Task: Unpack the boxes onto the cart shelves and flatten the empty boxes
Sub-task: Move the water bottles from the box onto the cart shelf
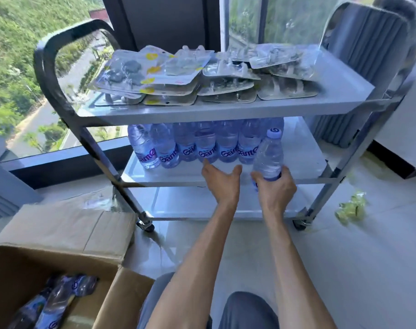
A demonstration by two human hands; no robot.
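Observation:
A metal cart (226, 111) with three shelves stands before me. Several blister packs (178, 74) lie on its top shelf. A row of water bottles (197, 146) with purple labels stands on the middle shelf (304, 157). My right hand (274, 184) grips one water bottle (270, 155) by its base, upright at the right end of the row. My left hand (220, 179) is open with fingers spread, its fingertips near the foot of the row. An open cardboard box (83, 269) at the lower left holds several more bottles (57, 302).
The cart's dark handle (48, 67) rises on the left by a large window. A grey curtain (368, 67) hangs behind the cart on the right. Crumpled plastic wrap (351, 207) lies on the tiled floor by the right caster. My knees show at the bottom.

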